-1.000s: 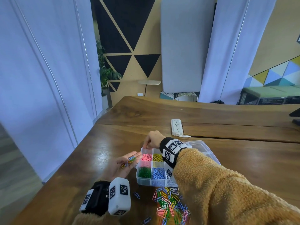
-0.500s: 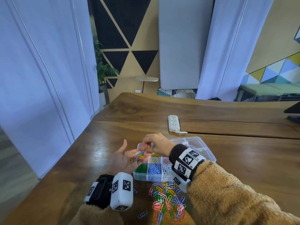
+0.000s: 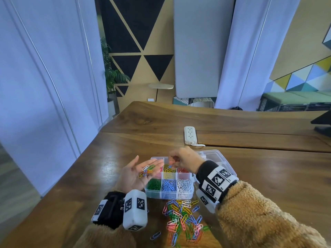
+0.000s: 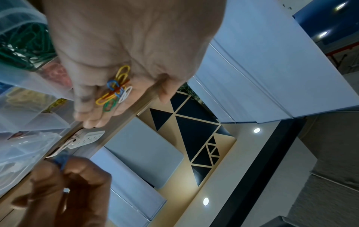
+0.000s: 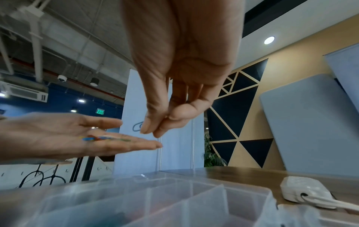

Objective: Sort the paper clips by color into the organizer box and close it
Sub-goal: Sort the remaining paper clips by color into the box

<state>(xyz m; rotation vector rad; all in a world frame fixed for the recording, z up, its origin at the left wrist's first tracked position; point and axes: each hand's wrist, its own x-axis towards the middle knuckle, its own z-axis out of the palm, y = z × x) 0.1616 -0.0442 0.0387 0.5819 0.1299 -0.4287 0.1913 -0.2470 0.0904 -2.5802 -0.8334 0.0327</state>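
Note:
A clear organizer box [image 3: 168, 194] stands on the wooden table with its lid open behind it; its compartments hold green, blue, white, yellow, pink and red clips. My left hand [image 3: 138, 174] lies palm up, flat, just left of the box, and several mixed paper clips [image 4: 115, 90] rest on it. Above the box's far compartments my right hand [image 3: 180, 159] pinches one blue paper clip [image 5: 137, 126] between thumb and fingertips. A loose pile of coloured clips [image 3: 182, 219] lies on the table in front of the box.
A white power strip [image 3: 189, 135] with its cord lies beyond the box. A single blue clip [image 3: 155, 235] sits apart near the front edge. A dark object [image 3: 322, 124] stands at the far right of the table. The table's left edge runs diagonally near my left arm.
My right hand went from the box's far left compartment to my left palm, took a blue clip there, and has now moved right, over the box. The left palm has flattened.

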